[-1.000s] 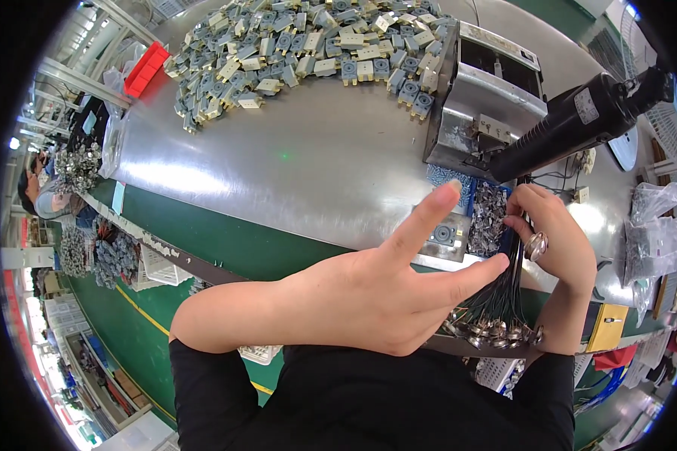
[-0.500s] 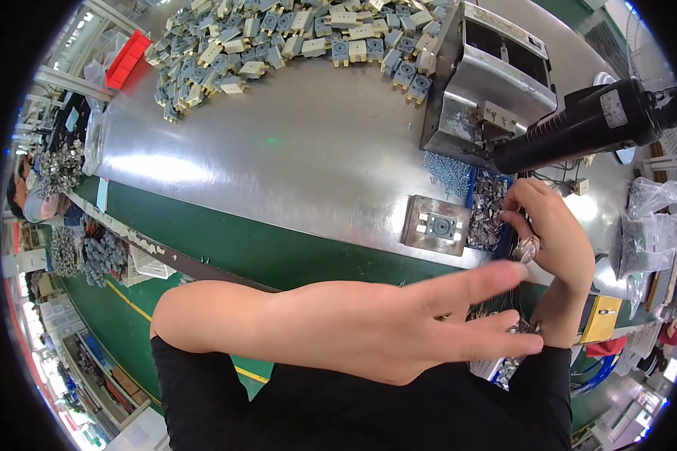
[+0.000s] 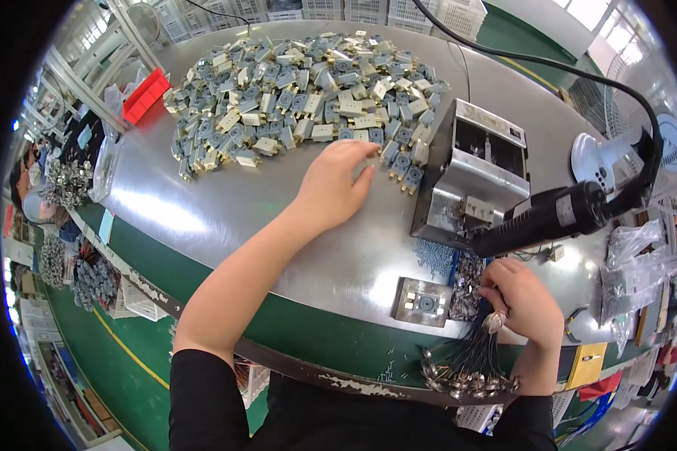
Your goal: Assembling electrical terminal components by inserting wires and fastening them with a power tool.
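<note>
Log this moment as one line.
left hand: at grey block pile | right hand: beside small metal pieces | fixture: one block seated

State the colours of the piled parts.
The piled parts are grey and cream; the head view shows them best.

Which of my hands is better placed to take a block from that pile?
Most likely the left. Your left hand is at the near edge of the block pile, thumb and forefinger apart, while your right hand is well away, beside the small metal pieces.
</note>
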### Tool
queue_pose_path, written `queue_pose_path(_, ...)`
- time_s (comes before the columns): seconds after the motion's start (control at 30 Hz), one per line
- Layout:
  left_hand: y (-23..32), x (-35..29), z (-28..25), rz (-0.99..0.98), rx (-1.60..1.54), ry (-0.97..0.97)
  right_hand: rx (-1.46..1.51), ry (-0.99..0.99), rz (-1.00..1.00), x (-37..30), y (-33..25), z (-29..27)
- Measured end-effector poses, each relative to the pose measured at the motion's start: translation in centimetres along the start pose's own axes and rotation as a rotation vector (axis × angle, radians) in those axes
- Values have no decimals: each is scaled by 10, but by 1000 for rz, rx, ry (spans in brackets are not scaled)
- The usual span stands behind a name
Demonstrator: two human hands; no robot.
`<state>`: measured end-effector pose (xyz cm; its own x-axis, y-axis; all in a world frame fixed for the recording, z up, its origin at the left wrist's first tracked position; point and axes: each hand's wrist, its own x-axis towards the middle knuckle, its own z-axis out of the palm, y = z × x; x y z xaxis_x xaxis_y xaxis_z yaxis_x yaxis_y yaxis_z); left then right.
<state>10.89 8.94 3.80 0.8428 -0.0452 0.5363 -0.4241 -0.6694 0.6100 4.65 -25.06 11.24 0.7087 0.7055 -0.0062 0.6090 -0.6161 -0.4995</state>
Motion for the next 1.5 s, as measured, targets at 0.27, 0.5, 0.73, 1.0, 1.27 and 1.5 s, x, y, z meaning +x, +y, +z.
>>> queue_pose_path(0.27,-33,28,29,64,342,-117,-7,-40,44,4,-4,-6)
queue_pose_path(0.5,-26,48,32,332,353,-81,0,-42,39,7,-1,-2)
queue_pose_path(0.73,-27,48,21,183,397,-235,16,-36,57,4,2,-2)
queue_pose_path(1.0,-48,38,14,178,349,-177,8,-29,40,5,0,-2)
queue_pose_path(1.27,-39,15,5,297,188,-280,-7,-42,72,6,1,1)
queue_pose_path(1.5,-38,38,18,226,290,-44,-18,-47,69,6,0,2)
